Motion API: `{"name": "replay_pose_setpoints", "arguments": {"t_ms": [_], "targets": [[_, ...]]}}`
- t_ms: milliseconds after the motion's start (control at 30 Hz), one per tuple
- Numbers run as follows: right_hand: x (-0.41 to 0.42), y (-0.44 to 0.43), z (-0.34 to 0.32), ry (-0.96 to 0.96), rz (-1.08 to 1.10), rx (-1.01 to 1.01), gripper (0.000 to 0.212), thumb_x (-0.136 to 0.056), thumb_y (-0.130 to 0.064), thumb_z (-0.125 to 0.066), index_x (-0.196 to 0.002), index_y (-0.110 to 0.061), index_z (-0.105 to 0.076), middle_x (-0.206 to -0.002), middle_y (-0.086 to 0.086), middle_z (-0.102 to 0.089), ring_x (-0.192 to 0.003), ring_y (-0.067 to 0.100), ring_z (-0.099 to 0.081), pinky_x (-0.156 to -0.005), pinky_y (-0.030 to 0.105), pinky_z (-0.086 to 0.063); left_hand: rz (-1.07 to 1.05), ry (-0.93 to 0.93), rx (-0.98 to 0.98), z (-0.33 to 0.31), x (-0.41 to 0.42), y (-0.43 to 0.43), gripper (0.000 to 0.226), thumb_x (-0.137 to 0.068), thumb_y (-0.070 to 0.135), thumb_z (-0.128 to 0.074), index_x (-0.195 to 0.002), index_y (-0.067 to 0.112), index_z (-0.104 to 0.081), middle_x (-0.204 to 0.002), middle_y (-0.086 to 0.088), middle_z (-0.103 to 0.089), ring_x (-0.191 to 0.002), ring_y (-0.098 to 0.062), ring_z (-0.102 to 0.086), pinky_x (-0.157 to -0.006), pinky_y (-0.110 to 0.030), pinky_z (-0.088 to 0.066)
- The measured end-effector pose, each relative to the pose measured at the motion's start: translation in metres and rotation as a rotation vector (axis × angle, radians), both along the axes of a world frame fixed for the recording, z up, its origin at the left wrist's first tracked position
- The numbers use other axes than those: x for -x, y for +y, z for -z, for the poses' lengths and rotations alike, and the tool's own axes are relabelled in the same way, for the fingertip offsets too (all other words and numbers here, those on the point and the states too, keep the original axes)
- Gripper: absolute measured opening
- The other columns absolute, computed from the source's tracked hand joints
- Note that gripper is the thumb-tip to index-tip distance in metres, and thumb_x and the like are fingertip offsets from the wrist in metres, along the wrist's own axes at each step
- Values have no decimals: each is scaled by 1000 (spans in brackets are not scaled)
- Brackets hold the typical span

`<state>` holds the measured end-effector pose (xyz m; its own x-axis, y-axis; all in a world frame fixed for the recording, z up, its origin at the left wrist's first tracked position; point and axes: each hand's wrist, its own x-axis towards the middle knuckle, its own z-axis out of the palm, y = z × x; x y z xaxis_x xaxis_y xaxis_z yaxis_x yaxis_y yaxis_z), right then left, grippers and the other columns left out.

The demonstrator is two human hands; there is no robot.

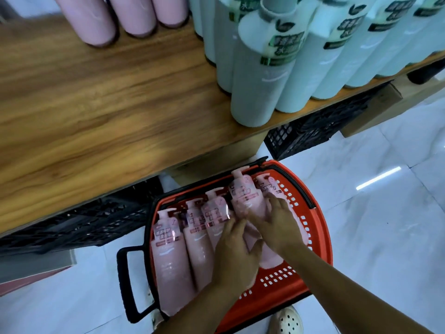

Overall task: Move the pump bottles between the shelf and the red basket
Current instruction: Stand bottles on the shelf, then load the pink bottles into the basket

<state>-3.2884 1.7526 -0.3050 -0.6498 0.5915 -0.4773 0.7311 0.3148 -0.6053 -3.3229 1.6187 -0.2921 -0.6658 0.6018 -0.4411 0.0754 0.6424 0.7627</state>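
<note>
The red basket (pixel 321 227) stands on the floor below the wooden shelf (pixel 96 104). Several pink pump bottles (pixel 171 256) lie side by side in it, pumps pointing toward the shelf. My left hand (pixel 237 254) grips the lower body of the fourth pink bottle (pixel 243 194) between fingers and thumb. My right hand (pixel 277 222) rests with spread fingers on the rightmost pink bottle (pixel 267 185), its thumb reaching over to the fourth one. Three more pink bottles (pixel 96 20) stand at the back left of the shelf.
Several pale green bottles (pixel 260 88) crowd the shelf's right side to its front edge. Black crates (pixel 313 131) sit under the shelf, beside a cardboard box (pixel 375 109). The basket's black handle (pixel 122 273) sticks out left. My shoe (pixel 289 321) is by the basket.
</note>
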Motion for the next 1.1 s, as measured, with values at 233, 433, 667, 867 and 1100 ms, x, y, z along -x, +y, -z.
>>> {"name": "replay_pose_setpoints", "arguments": {"t_ms": [233,433,667,867,1100], "targets": [[4,-3,-12,-34,-51,-13,76,-96,-46,-66,-160,-21,-33,-132,10,-69,-113,27,-68,-99,43,-53,11,27,-79,-29,41,-12,30,-94,22,-61,-125,24,-63,-117,9,-66,-104,-3,-60,-90,-17,-48],[-1,-5,-13,-64,0,77,97,-85,-47,-80,-162,-33,-24,-134,4,-68,-114,27,-66,-98,40,-52,-110,209,44,-3,27,-36,43,-83,25,-73,-124,19,-61,-124,3,-56,-113,-16,-54,-91,-16,-34],[-16,2,0,19,64,-18,106,-74,-40,-89,-160,-30,-30,-129,0,-70,-112,26,-67,-94,37,-53,-373,-72,90,22,18,-46,89,-75,45,-80,-149,21,-36,-142,-5,-52,-127,-25,-53,-103,-46,-47],[-24,52,0,-13,59,-133,99,-72,-38,-90,-156,-29,-37,-136,2,-67,-119,32,-63,-88,28,-41,-376,-55,178,31,11,-37,107,-65,63,-80,-149,17,-33,-141,-8,-50,-124,-28,-54,-100,-43,-49],[-23,61,19,-130,-34,-9,94,-83,-48,-80,-159,-36,-25,-134,-1,-66,-109,25,-61,-85,32,-44,-300,64,456,28,6,-11,128,-59,72,-78,-150,5,-18,-146,-16,-40,-120,-35,-56,-84,-39,-50]]}}
